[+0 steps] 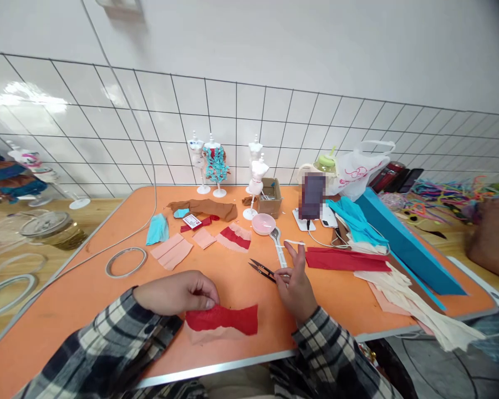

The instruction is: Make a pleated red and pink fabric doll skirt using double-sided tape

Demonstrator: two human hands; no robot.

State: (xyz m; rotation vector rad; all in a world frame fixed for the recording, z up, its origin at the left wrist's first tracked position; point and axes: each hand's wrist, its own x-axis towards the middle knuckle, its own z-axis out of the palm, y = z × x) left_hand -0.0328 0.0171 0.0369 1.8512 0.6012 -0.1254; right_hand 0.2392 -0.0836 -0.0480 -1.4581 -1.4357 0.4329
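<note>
Orange tabletop (235,282), red piece (232,320), upper edge between the left fingers (210,288).

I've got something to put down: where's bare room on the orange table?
Bare patches: between the silver ring and the left sleeve, and below the long red strip, right of the right hand. The back right is crowded with a phone, plastic bag and blue cloth.

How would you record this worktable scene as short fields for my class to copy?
Surface: orange table
Left hand: pinching the red piece at its far edge
Under the red piece: pale pink piece, showing along the near edge
Right hand: holding dark snips
Beyond the snips: spoon beside pink bowl
Far edge: white dress forms, one in blue ruffles
</note>
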